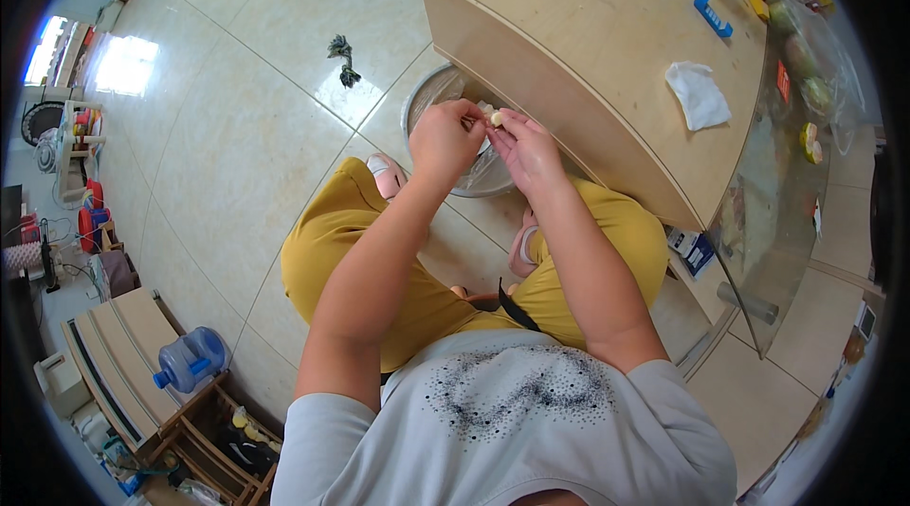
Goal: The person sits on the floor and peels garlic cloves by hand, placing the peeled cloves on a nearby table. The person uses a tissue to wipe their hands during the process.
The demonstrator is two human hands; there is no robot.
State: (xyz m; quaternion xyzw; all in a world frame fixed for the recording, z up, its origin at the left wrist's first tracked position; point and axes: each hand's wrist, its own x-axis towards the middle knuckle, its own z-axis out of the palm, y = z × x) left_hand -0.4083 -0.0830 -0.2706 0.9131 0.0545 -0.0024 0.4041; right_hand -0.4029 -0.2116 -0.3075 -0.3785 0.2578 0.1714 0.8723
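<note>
Over a round metal-rimmed bin, both hands meet in front of me. Between the thumb and fingers of my right hand is a small, pale yellow piece of food, too small to name surely. My left hand pinches at the left edge of this piece, where a whitish bit shows at the fingertips. The other fingers of my right hand are spread below it. A clear plastic bag lines the bin; its contents are mostly hidden by my hands.
A wooden table overhangs the bin's right side, bearing a white cloth or tissue and a blue plastic piece. Fruit peel lies on a glass shelf. A knotted rope is on the tiled floor. A blue water jug lies behind left.
</note>
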